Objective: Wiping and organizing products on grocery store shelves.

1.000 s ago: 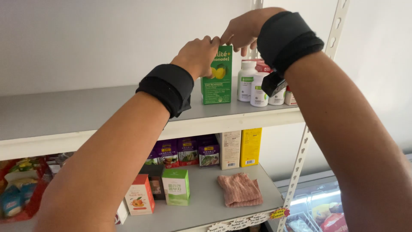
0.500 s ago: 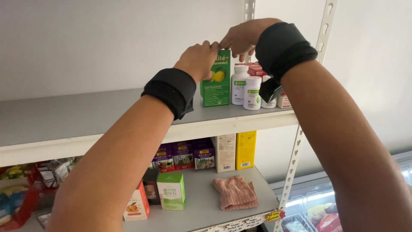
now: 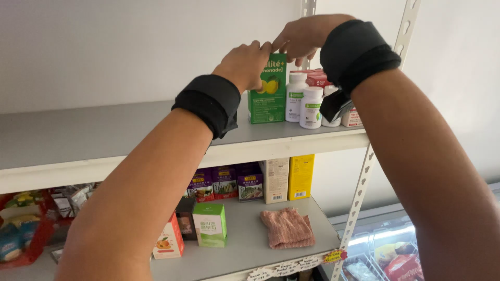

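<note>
Near the top middle of the frame, our left hand (image 3: pixel 244 65) and right hand (image 3: pixel 302 37) reach up, both pinching the green box (image 3: pixel 267 89) top on the shelf (image 3: pixel 130 130).

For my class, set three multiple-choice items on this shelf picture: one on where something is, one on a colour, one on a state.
1. Where does the pink cloth lie?
A. on the upper shelf
B. on the lower shelf
C. on the floor

2. What colour is the carton that both hands touch?
A. green
B. blue
C. white

3. How does that carton stand?
A. flat on its side
B. upside down
C. upright

Answers: 1 B, it lies on the lower shelf right of the small boxes. 2 A, the left hand and right hand meet at the top of a green carton. 3 C, it stands upright on the upper shelf.
</note>
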